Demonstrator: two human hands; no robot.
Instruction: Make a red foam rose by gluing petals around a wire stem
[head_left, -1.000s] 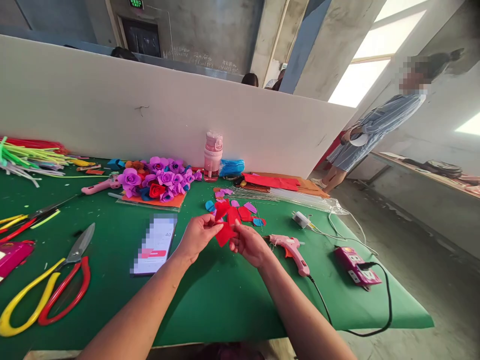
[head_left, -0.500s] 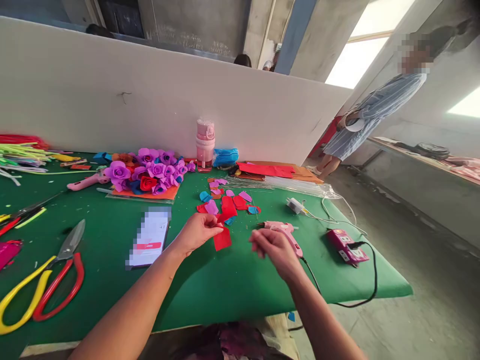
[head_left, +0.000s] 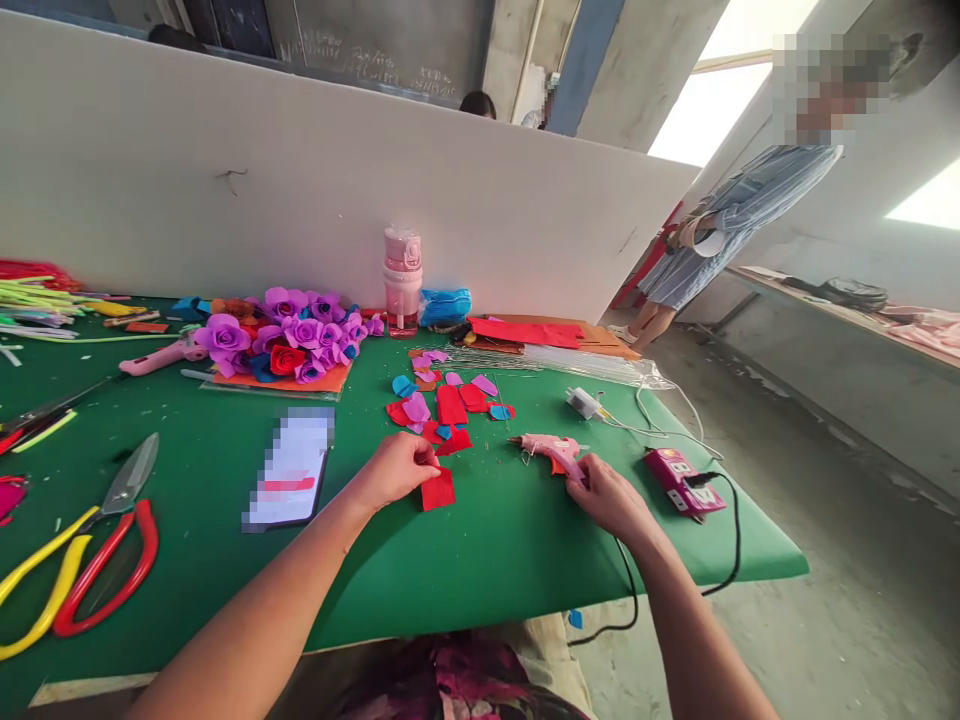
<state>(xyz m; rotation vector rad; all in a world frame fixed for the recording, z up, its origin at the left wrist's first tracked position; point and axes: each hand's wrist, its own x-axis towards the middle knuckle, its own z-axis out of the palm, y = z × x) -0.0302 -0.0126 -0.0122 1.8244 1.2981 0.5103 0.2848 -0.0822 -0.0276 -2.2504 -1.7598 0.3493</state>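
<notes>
My left hand (head_left: pixel 396 472) pinches a small red paper piece (head_left: pixel 438 490) at its upper left corner, just above the green table (head_left: pixel 480 570). My right hand (head_left: pixel 611 498) has its fingers closed around the handle of a pink hot glue gun (head_left: pixel 549 447), whose nozzle points left. A black cord runs down from the gun past the table's front edge. Beyond my left hand lie loose petal-shaped pieces: a red piece (head_left: pixel 451 405), a purple piece (head_left: pixel 415 407) and a blue piece (head_left: pixel 403 386) among several others.
Large scissors (head_left: pixel 120 540) and a phone (head_left: pixel 289 470) lie left. Behind are purple paper flowers (head_left: pixel 300 335), a pink bottle (head_left: pixel 403 285) and red sheets (head_left: pixel 525 331). A white plug (head_left: pixel 585 403) and a magenta power box (head_left: pixel 684 483) lie right. A person (head_left: pixel 739 220) stands beyond.
My right hand has moved right and down and taken hold of the glue gun's handle. A red piece near my left hand now lies on the table; the left hand still pinches red paper.
</notes>
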